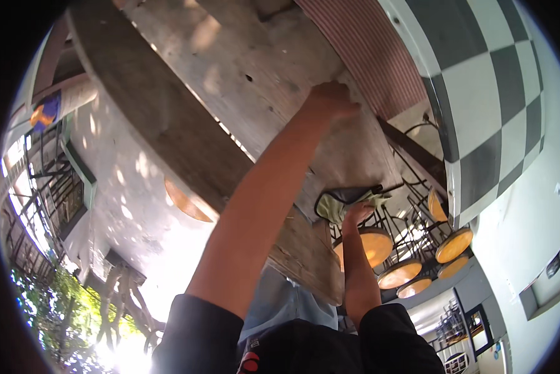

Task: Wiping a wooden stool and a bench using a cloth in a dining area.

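My left hand [335, 101] is stretched far forward over a worn wooden tabletop [255, 81], close to its right edge. Its shape is compact, with the fingers curled in; blur and shade hide anything inside them. Nearer to me, my right hand [358, 214] is closed on a crumpled green cloth [333, 204] with a dark border. The cloth lies at the tabletop's near right end. A darker wooden plank [167, 118] runs along the left side, with a narrow gap of light between it and the tabletop.
Several stools with round orange seats [399, 273] and thin black legs stand at the right. Beyond the tabletop are a ribbed reddish panel [379, 50] and a black-and-white checkered surface [467, 106]. Another round orange seat [185, 201] shows past the plank. Sunlit greenery [62, 318] lies lower left.
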Tool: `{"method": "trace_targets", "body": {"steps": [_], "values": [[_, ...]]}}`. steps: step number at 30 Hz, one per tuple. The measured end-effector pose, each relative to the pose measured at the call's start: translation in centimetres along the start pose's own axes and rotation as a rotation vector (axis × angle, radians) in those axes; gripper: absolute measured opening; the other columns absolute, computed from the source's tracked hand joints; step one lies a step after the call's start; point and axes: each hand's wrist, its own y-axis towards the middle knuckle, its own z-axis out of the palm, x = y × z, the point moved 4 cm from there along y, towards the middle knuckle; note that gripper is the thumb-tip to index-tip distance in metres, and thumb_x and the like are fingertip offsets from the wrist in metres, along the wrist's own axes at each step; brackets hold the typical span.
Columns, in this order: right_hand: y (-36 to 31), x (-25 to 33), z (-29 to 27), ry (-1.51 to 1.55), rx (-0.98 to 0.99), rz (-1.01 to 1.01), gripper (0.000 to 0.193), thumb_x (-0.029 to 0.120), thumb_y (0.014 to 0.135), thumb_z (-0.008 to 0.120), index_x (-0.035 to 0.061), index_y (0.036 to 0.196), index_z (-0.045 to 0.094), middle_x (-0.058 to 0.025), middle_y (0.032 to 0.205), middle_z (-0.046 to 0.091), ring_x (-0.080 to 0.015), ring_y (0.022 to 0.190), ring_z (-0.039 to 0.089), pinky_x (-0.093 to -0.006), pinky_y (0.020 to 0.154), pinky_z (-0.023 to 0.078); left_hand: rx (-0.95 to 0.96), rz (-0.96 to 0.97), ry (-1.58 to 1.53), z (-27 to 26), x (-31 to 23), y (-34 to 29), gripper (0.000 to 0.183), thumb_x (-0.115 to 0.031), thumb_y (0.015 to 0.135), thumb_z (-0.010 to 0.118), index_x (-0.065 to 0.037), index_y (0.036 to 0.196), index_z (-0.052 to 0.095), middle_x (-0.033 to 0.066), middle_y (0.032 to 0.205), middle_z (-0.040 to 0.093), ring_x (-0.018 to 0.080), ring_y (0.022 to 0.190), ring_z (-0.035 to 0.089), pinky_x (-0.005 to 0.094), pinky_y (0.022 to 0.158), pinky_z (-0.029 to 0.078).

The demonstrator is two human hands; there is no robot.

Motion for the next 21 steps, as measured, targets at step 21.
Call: {"method": "trace_targets", "body": {"steps": [21], "values": [[-12.8,32.9,10.3,-0.4,0.415,-1.645,0.061,0.031,0.096,0.045,0.0034,0.147,0.025,-0.0154,0.155,0.022,-0.0339,0.142,0.023,-0.0549,0.113,0.019,-1.344,-0.116,-0.242,-10.0,31.7,-24.6,0.036,-0.007,0.089,0.058,0.005,0.122,0.05,0.0177,0.122,0.055,0.0282,0.106,0.058,0.0359,0.091,0.048]]}}
